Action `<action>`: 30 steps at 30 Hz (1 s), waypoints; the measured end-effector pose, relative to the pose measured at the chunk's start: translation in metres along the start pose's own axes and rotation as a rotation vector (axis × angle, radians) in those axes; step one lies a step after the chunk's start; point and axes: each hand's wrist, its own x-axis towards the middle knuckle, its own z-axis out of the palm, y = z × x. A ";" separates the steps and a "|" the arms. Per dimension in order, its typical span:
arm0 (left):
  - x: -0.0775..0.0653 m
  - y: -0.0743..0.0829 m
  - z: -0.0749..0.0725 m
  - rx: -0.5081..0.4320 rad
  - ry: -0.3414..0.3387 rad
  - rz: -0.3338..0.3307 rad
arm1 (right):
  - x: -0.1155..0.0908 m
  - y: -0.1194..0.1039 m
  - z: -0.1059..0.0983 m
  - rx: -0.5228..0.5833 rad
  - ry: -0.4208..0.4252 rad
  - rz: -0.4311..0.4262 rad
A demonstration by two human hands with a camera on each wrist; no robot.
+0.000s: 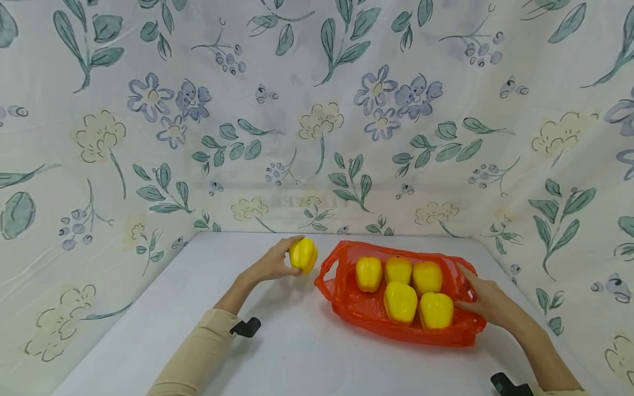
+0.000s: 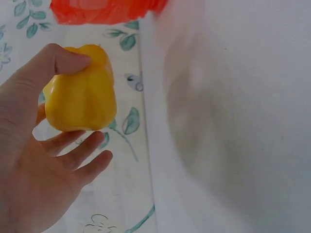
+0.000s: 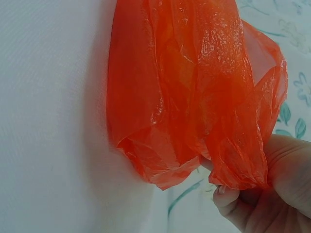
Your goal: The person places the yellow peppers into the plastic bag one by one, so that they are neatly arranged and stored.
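A yellow bell pepper [image 1: 303, 256] is pinched between the thumb and fingers of my left hand [image 1: 274, 260], raised over the table left of the bag. In the left wrist view the thumb lies across the top of the pepper [image 2: 82, 97], and some fingers stick out below it. A red plastic bag [image 1: 356, 308] lies spread with its mouth up, several more yellow bell peppers [image 1: 400, 302] inside. At the bag's right end my right hand [image 1: 490, 301] grips its edge. The right wrist view shows the bunched plastic bag [image 3: 180, 97] held between thumb and fingers.
The white table [image 1: 297, 352] carries the bag right of the middle. Behind it and at both sides hangs a floral-patterned curtain [image 1: 277, 165]. Dark wrist devices [image 1: 246, 328] sit at both sleeves.
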 end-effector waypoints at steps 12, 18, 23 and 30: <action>0.008 0.056 -0.020 0.014 0.140 0.099 | -0.001 -0.001 -0.001 -0.020 0.019 -0.030; 0.007 0.091 -0.017 0.035 0.129 0.171 | 0.000 -0.001 -0.002 -0.027 0.016 -0.012; 0.008 0.110 -0.004 0.079 0.073 0.208 | 0.000 -0.001 -0.002 -0.022 0.007 -0.007; 0.012 0.118 0.016 0.103 -0.007 0.214 | -0.001 -0.001 -0.001 -0.013 0.008 -0.013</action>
